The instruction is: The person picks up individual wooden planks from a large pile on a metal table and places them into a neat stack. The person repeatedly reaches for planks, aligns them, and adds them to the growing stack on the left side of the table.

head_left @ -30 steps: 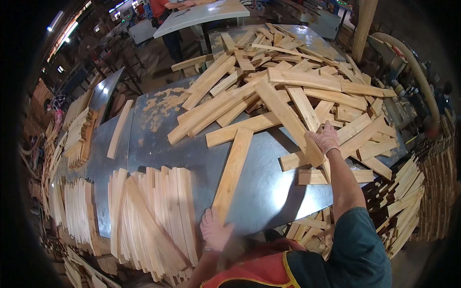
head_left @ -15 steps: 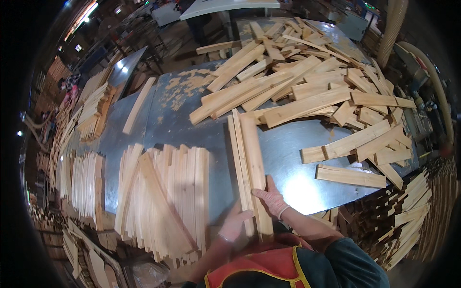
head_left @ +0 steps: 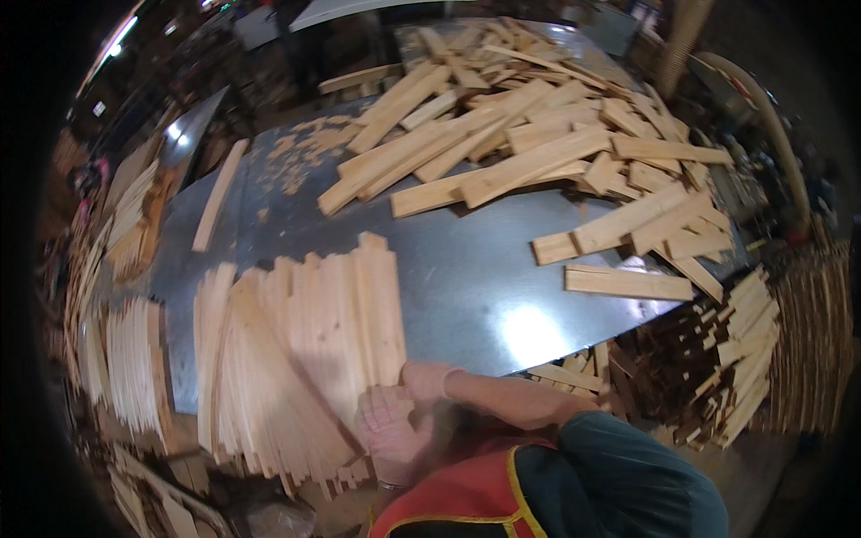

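Observation:
A row of pale wooden boards (head_left: 327, 309) stands side by side at the near edge of a metal-topped table (head_left: 466, 269). Along its right end lies a wooden board (head_left: 386, 314) that sticks out a little farther than most others. My left hand (head_left: 392, 429) lies over the near ends of these boards, fingers stretched out. Against the right side of that last board, close to its near end, my right hand (head_left: 429, 380) is closed on the edge; its fingertips are partly hidden. One loose board (head_left: 287, 363) rests slantwise across the row.
A jumbled heap of boards (head_left: 538, 134) covers the table's far right. A single board (head_left: 221, 195) and sawdust (head_left: 309, 148) lie at the far left. Another board row (head_left: 134, 368) stands left. Stacked strips (head_left: 744, 350) are off the table's right side.
Both hands have moved left with the boards they held in front of me, which now lie against the right end of the row. The view has shifted a little.

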A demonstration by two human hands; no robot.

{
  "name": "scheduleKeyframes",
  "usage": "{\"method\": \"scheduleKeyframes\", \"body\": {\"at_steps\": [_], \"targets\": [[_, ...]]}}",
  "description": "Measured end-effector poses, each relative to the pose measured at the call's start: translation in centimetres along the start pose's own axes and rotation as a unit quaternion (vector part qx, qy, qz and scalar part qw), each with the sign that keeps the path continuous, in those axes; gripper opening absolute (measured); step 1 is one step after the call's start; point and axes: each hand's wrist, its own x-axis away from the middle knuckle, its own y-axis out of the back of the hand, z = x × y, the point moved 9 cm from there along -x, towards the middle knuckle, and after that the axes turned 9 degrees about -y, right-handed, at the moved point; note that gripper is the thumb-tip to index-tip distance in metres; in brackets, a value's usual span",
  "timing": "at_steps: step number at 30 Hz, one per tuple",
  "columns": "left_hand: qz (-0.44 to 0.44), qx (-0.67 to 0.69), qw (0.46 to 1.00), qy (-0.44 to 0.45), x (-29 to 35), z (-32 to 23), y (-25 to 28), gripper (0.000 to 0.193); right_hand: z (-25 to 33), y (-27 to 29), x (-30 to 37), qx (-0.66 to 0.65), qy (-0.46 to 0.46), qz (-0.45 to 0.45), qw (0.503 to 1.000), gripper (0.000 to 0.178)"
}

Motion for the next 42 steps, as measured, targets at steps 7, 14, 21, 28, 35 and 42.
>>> {"method": "scheduleKeyframes", "body": {"at_steps": [7,14,21,28,35,42], "targets": [[0.158,-0.126,0.977,0.062,1.4,1.8,-8.6,0.093,-11.0,7.0,7.5,-0.229,0.039,-0.160,0.959,0.075],[0.122,-0.213,0.965,0.094,1.2,3.4,-7.9,0.084,-40.6,17.2,25.5,0.271,-0.295,-0.581,0.709,0.034],[0.135,-0.006,0.986,-0.098,-10.0,-12.2,-7.4,0.106,-29.2,15.9,21.6,0.183,0.031,-0.437,0.880,0.050],[0.277,0.115,0.924,-0.240,-16.8,-24.7,-11.2,0.085,-43.8,31.6,23.1,0.323,-0.197,-0.513,0.771,0.060],[0.277,0.192,0.912,-0.234,-8.3,-20.8,-14.2,0.077,-39.7,32.8,19.8,0.398,-0.205,-0.229,0.865,0.098],[0.305,0.608,0.717,0.154,-0.5,-10.6,-5.0,0.061,-25.4,25.1,16.6,0.117,-0.040,-0.141,0.982,0.088]]}}
